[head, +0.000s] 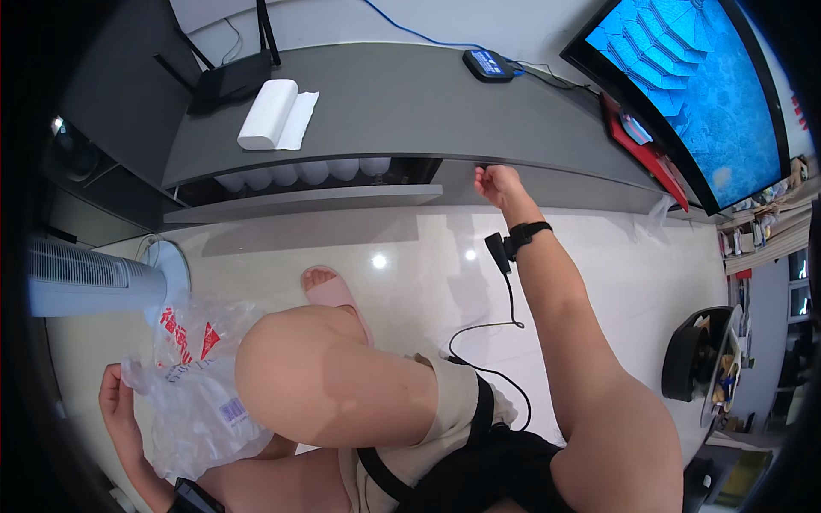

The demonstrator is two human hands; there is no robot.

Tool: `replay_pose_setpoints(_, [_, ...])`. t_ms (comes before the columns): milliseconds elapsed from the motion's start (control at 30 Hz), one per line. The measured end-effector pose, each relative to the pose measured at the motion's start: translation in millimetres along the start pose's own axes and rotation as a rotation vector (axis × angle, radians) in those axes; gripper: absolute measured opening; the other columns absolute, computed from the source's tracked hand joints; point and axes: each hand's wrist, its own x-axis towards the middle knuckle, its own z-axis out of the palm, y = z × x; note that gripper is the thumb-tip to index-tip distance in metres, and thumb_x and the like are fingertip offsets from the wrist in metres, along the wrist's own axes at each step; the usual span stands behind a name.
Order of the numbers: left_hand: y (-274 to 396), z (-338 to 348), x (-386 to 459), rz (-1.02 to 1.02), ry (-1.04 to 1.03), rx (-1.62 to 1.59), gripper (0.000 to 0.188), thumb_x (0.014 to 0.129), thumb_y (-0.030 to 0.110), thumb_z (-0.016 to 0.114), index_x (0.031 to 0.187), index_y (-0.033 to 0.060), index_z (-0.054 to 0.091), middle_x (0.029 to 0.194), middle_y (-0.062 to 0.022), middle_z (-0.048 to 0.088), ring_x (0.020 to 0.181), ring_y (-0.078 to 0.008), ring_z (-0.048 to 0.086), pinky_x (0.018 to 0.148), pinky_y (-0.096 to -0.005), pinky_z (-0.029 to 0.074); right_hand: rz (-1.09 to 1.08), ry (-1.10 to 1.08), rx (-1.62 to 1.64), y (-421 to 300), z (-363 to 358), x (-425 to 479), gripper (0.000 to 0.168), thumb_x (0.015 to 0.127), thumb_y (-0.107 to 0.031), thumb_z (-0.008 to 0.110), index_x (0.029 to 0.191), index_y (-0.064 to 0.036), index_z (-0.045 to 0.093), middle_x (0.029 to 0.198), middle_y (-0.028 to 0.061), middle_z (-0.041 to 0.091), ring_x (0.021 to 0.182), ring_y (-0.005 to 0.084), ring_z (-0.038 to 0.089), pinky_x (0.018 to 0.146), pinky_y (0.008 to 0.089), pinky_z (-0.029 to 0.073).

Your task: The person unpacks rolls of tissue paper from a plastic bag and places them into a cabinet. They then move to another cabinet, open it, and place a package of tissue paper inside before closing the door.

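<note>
My left hand grips the edge of a crinkled translucent plastic bag with red and dark printing, which hangs beside my bent knee. My right hand is at the front edge of a grey TV cabinet, its fingers curled at the underside of the top, at a closed drawer front. Whether the fingers grip that edge cannot be seen. Left of it, a drawer is pulled out, with several rounded white items inside. A black strap with a cabled device is on my right wrist.
On the cabinet top are a white paper towel roll, a black router, a small black box and a television. A tower fan stands at the left. A black cable loops over the tiled floor near my legs.
</note>
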Motion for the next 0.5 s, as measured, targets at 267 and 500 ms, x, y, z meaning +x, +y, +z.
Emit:
replay_pose_setpoints(267, [-8,-7,2,-0.032,0.026,0.096,0.011,0.096,0.010,0.047,0.088,0.0039,0.052,0.083,0.0025,0.050,0.081,-0.0062,0.044,0.077,-0.0196,0.034,-0.134,0.106,0.088,23,9,7,0.024,0.085,0.002,0.044,0.107,-0.008,0.046,0.084,0.0081,0.058,0.067,0.0178,0.057,0.057,0.0331,0.050])
replay_pose_setpoints(500, [-27,-19,6,0.016,0.066,0.160,0.012,0.096,0.014,0.048,0.088,0.0051,0.049,0.085,0.0016,0.048,0.083,-0.0079,0.042,0.080,-0.0201,0.033,-0.162,0.045,-0.540,19,30,-35,0.022,0.085,-0.006,0.048,0.107,-0.010,0.051,0.088,0.0064,0.060,0.067,0.0192,0.059,0.062,0.0352,0.051])
